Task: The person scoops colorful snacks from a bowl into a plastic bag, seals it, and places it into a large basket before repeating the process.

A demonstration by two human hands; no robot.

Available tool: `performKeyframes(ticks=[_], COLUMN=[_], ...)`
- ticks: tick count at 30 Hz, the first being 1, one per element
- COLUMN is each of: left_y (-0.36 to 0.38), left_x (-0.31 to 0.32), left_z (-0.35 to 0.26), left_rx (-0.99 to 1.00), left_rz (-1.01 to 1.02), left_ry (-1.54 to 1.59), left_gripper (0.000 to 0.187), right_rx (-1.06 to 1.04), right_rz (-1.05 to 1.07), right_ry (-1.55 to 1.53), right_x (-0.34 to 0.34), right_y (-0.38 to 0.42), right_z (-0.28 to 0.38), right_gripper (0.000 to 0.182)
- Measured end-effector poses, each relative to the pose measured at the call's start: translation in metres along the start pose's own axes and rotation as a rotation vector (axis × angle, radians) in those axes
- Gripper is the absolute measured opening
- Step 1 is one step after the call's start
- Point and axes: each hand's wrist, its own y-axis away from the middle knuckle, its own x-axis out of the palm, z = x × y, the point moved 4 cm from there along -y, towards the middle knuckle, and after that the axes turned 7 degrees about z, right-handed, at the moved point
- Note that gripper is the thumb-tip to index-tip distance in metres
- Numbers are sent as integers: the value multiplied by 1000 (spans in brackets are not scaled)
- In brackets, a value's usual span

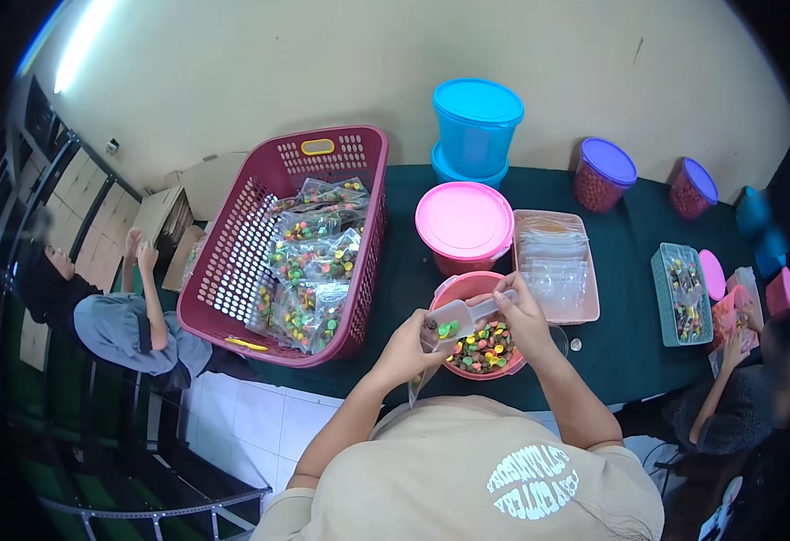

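In my right hand [519, 311] is the handle of a clear plastic scoop [476, 313], held above a pink tub [444, 291]. Green and brown candies [448, 330] lie in the scoop's bowl, whose tip reaches my left hand [401, 350]. The fingers of that hand are closed around a small clear plastic bag [415, 388], which hangs below them and is partly hidden. Colourful button-shaped candies [482, 347] fill the tub under the scoop.
To the left stands a maroon basket [369, 261] with several filled bags [318, 257]. A pink-lidded container [464, 221], blue buckets [476, 126] and a tray [584, 311] of clear bags stand behind. People sit at left [133, 329] and right [719, 397], beside a teal basket [683, 341].
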Motion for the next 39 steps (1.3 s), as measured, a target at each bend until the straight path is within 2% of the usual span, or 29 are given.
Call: performKeyframes(ticks=[5,9,12,14,15,17,18,19,21,22,23,25,26,28,29,30,31,33,35,37,38,39], left_y=[2,1,-3,-7,-10,-7,-4,-4,-5,-4,-3,-7,-10,-14,-15,-15,-11,0,2,4,4,2], left_x=[-8,-15,-22,-24,-25,-21,-20,-16,-15,-16,-17,-18,-16,-15,-14,-18,-19,-28,-28,-30,-30,-25], left_z=[-1,6,10,14,16,21,20,25,29,21,19,19,23,31,33,29,22,8,15,17,13,14], left_rx=[60,166,220,286,304,346,360,355,344,386,379,283,286,298,311,348,347,524,562,505,417,399], left_rz=[10,-80,-45,41,71,348,450,477,507,538,562,601,598,579,555,452,446,176,153,96,51,20], left_ry=[30,-149,-181,-30,-20,474,635,647,1043,1170,1178,1383,1322,1313,1292,1239,1239,724,731,332,132,134], left_gripper=[57,64,66,67,67,70,72,72,72,68,68,65,62,62,61,58,58,57,58,65,62,62], right_rx=[-79,-74,7,-144,-131,-278,-319,-295,-610,-699,-736,-670,-662,-292,-289,-138,10,169,171,148,149,139], right_rz=[10,-58,-149,-112,-144,3,-12,-32,-194,-306,-421,-581,-587,-811,-808,-813,-814,-734,-642,-493,-422,-385], right_ry=[121,192,372,787,801,1009,1110,1116,849,785,751,708,718,847,847,839,827,952,1094,1181,1259,1258], right_x=[24,43,59,80,87,112,116,116,112,110,111,99,94,74,69,60,51,45,26,9,-4,-5], right_y=[8,13,19,22,21,23,27,32,53,66,76,97,109,125,127,128,128,111,91,67,54,42], right_z=[26,40,45,57,62,75,83,85,100,103,105,97,91,68,58,44,32,23,-2,-21,-38,-37], right_gripper=[9,9,9,15,15,22,17,17,13,11,12,13,13,15,15,16,17,14,15,19,22,22])
